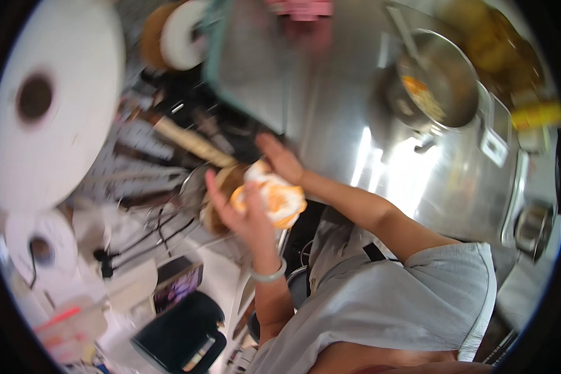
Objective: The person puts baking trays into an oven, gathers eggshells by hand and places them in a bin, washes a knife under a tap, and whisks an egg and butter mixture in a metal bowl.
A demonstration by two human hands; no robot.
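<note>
A bunched orange-and-white item (282,201), seemingly a cloth, sits between my two hands beside the steel counter. My left hand (249,215), with a pale bangle at its wrist, is against its left side, fingers stretched and apart. Just beyond the bundle, my right hand (283,161) reaches left with its fingers extended, its palm side near the white part. Motion blur hides whether either hand grips it. Close to the left fingers are a brown rounded object (215,212) and a wire-mesh strainer (193,187).
On the steel counter (336,87) stands a pot (458,68) holding a utensil and some orange and pale food. Large white rolls (81,137) are at the left. A lit phone (177,287) and a dark green appliance (181,333) lie lower left, near black cables (140,252).
</note>
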